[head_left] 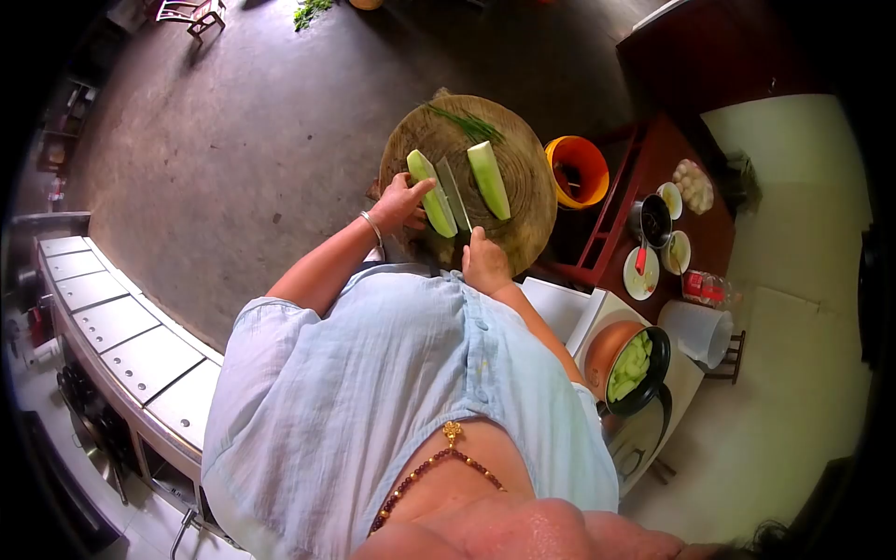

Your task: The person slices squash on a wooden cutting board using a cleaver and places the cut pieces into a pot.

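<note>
Beaded necklace [452, 432] and light-blue shirt [364, 373] sit closest | left grip [403, 202] holds green gourd piece [439, 215] on round wooden block [529, 177] | right grip [486, 261] holds knife [455, 195], its handle hidden | red label [700, 287] at right is illegible | top edge cuts off chair [203, 14]

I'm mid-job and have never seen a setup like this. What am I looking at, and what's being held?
There's no machine here: these are a person's bare hands. The single picture comes from a camera worn on their head, looking forward and down. The right hand grips a knife with a flat metal blade. Beside the blade, the left hand holds a long, pale green vegetable piece. Also on the round, brown wooden block lie a second pale green piece and thin, dark green stalks.
</note>
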Motion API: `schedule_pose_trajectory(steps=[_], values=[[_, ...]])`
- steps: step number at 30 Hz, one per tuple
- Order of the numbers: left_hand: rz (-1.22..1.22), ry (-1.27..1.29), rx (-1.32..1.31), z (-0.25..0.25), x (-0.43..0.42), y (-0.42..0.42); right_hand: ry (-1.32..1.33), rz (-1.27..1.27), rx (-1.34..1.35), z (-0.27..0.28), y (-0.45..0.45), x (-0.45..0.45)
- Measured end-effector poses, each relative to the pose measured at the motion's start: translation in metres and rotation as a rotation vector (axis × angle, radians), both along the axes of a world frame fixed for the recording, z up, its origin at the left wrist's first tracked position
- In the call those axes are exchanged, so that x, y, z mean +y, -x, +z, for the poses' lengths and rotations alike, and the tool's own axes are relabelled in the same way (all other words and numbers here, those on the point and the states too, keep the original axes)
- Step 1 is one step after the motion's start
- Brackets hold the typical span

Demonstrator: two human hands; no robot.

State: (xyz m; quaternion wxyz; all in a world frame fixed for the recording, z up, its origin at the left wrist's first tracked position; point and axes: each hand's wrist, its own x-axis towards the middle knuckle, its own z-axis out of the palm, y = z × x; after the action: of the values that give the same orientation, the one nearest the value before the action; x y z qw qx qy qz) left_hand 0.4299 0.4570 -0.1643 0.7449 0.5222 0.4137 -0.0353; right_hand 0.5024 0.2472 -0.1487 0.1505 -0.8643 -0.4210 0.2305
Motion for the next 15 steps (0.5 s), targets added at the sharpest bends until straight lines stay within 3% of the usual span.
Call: schedule_pose_trajectory(steps=[3, 9, 10, 15], values=[[-0.034, -0.166, 0.011, 0.008, -0.011, 0.001, 0.003, 0.027, -0.032, -0.006, -0.003, -0.007], [0.119, 0.212, -0.200, -0.042, 0.001, 0.015, -0.052, 0.001, -0.067, 0.010, -0.021, -0.028], [0.166, 0.289, -0.205, -0.010, -0.002, 0.023, -0.054, -0.001, -0.075, 0.010, -0.023, -0.032], [0.156, 0.413, -0.300, -0.017, 0.000, 0.038, -0.120, -0.033, -0.123, 0.006, -0.028, -0.039]])
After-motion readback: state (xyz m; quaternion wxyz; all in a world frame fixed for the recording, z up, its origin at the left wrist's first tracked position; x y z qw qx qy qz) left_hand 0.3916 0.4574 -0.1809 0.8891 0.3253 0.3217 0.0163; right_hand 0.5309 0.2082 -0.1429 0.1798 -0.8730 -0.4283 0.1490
